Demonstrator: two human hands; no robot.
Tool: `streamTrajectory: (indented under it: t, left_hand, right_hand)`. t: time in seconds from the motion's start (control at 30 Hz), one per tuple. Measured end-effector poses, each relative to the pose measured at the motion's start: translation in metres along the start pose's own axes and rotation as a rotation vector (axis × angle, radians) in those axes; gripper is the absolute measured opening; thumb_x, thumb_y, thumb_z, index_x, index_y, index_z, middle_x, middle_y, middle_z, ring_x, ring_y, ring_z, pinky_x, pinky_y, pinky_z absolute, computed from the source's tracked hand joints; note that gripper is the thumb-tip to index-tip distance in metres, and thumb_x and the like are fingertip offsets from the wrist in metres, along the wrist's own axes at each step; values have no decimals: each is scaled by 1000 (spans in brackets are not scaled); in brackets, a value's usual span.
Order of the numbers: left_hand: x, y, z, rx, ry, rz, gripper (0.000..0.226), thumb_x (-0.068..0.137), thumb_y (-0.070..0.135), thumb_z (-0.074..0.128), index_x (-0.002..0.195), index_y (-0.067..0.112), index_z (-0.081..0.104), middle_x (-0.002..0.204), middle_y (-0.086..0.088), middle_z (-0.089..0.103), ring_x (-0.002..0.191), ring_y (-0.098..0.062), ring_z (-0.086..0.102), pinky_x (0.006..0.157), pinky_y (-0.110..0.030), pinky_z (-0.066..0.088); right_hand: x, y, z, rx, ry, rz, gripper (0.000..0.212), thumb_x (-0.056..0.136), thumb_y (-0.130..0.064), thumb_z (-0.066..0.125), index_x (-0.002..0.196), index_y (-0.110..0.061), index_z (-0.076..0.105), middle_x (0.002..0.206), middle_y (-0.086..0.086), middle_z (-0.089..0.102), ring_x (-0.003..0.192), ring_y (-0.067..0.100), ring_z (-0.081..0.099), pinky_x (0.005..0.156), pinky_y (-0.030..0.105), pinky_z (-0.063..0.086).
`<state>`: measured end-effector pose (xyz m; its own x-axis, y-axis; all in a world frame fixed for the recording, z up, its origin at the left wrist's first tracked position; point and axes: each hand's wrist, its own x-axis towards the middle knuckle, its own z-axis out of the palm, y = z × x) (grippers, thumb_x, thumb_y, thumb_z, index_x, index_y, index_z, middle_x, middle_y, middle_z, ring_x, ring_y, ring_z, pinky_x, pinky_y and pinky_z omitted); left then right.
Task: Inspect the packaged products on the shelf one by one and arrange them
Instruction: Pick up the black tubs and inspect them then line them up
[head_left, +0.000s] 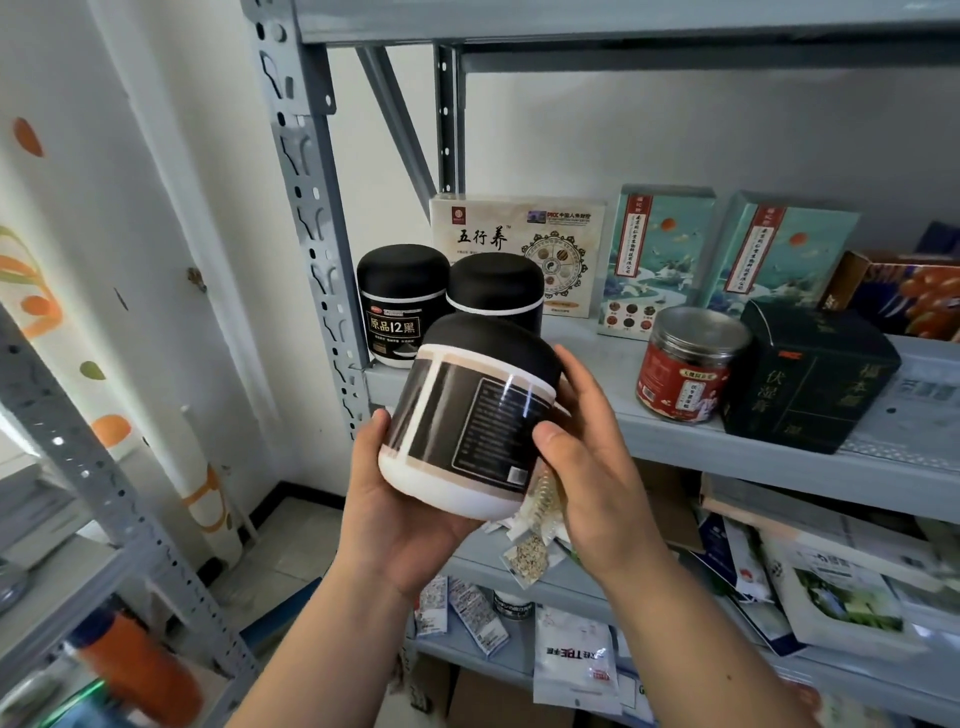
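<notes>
I hold a white jar with a black lid (470, 421) tilted in front of the shelf, its dark back label facing me. My left hand (400, 499) cups its base from below with the thumb on its left side. My right hand (592, 457) grips its right side, thumb on the label. Two matching black-lidded jars (402, 301) (496, 286) stand at the left end of the grey shelf (675, 431). A red-labelled clear jar (688, 364) and a dark green box (810, 374) stand to the right.
Along the shelf's back stand a cream box (519, 249), two teal boxes (657, 254) (774, 249) and an orange-patterned box (898, 291). Lower shelves hold several loose packets (576, 660) and bags. A grey upright post (311, 208) frames the left; another rack (93, 467) is further left.
</notes>
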<state>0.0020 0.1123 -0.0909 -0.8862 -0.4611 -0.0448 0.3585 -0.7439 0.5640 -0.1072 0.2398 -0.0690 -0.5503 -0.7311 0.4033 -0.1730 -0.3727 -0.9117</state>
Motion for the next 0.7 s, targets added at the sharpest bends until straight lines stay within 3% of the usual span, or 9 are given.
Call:
streamTrajectory:
  t: [0.13, 0.23, 0.33, 0.43, 0.5, 0.6, 0.63, 0.7]
  left_hand:
    - [-3, 3, 0, 136, 3, 210, 104, 63, 58, 88, 145, 4, 52, 145, -30, 51, 126, -41, 56, 106, -53, 47]
    - [-4, 1, 4, 314, 33, 383, 110, 61, 57, 91, 140, -3, 44, 134, -33, 56, 115, -41, 60, 98, -53, 52]
    - [-4, -5, 14, 358, 115, 426, 97, 66, 61, 85, 133, -1, 51, 127, -30, 62, 114, -44, 63, 96, -54, 54]
    - [-6, -8, 16, 310, 152, 246, 66, 92, 63, 49, 124, 7, 68, 126, -27, 67, 120, -43, 63, 95, -51, 55]
    - [-8, -7, 14, 259, 170, 33, 78, 92, 72, 32, 121, 13, 73, 125, -23, 69, 113, -42, 67, 91, -56, 55]
    - [-11, 1, 13, 264, 107, -143, 89, 88, 80, 27, 114, 11, 77, 110, -23, 71, 81, -37, 70, 52, -40, 60]
    - [-11, 3, 12, 263, 102, -155, 87, 89, 79, 28, 112, 10, 77, 105, -23, 70, 78, -36, 69, 45, -35, 57]
    - [-12, 5, 12, 267, 88, -123, 75, 92, 71, 33, 106, 14, 79, 105, -22, 70, 81, -36, 70, 47, -35, 57]
  right_hand:
    - [0, 1, -1, -7, -24, 75, 86, 79, -51, 72, 154, -37, 34, 139, -19, 61, 131, 3, 57, 105, 27, 51]
    - [2, 4, -2, 42, 31, 140, 87, 66, -64, 87, 141, -45, 48, 132, -9, 67, 125, 15, 63, 107, 46, 51]
    - [3, 2, -6, 99, 80, 118, 85, 60, -54, 94, 133, -39, 53, 127, -2, 70, 121, 25, 66, 105, 56, 51]
    - [1, 0, -9, 41, 69, 41, 84, 64, -35, 88, 136, -34, 46, 129, 0, 68, 121, 26, 66, 103, 55, 53]
    - [0, 0, -12, -14, 30, -7, 88, 64, -32, 89, 138, -37, 43, 135, 2, 64, 125, 27, 64, 103, 53, 53]
    - [-1, -1, -15, -51, -44, -38, 90, 65, -27, 89, 139, -42, 42, 139, -4, 60, 131, 27, 59, 106, 48, 50]
    - [0, -1, -17, -54, -68, -28, 91, 65, -26, 89, 142, -42, 41, 141, -5, 58, 133, 27, 57, 108, 49, 49]
    - [2, -2, -23, -61, -116, 15, 95, 67, -27, 88, 148, -42, 39, 146, -8, 56, 138, 24, 54, 112, 51, 45]
